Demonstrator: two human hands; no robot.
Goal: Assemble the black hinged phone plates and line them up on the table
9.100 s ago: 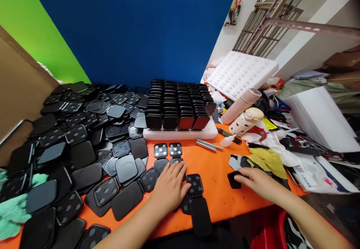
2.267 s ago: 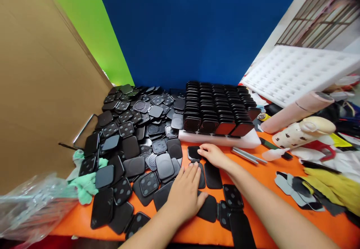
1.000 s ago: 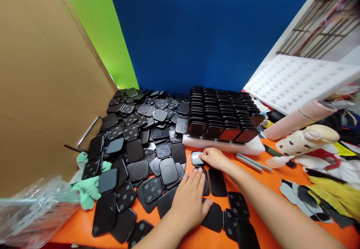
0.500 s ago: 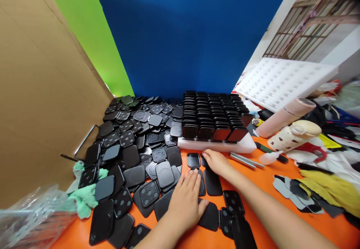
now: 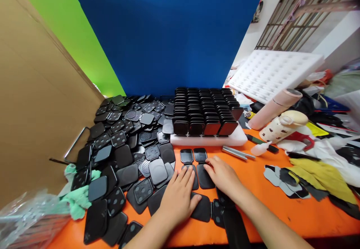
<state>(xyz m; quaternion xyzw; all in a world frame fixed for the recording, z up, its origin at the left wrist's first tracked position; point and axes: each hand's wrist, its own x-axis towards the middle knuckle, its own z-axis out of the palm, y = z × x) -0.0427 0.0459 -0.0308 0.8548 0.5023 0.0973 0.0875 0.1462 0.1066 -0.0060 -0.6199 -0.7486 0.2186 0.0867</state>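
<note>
My left hand [image 5: 178, 194] lies flat with its fingers stretched over the lower half of an open black compact case [image 5: 186, 156], whose glossy mirror-like panel shows beyond the fingertips. Just right of it, a second open compact case [image 5: 206, 176] lies flat, its glossy panel [image 5: 200, 155] facing up. My right hand [image 5: 223, 176] touches this case's right edge near the hinge, fingers loosely bent and not closed round it. Under the right wrist and beside the left thumb lie more open black cases [image 5: 218, 212], partly hidden.
A large heap of black cases [image 5: 123, 155] covers the left side. Behind my hands, rows of upright cases [image 5: 205, 110] stand on white foam [image 5: 208, 140]. Metal bars [image 5: 237, 153], a small bottle [image 5: 260, 149], a pink flask [image 5: 275, 108] and yellow gloves [image 5: 323, 177] lie right.
My right hand has drawn back from the second case's upper panel to its right edge, uncovering the glossy panel. My left hand stays flat on its case. The view has shifted slightly.
</note>
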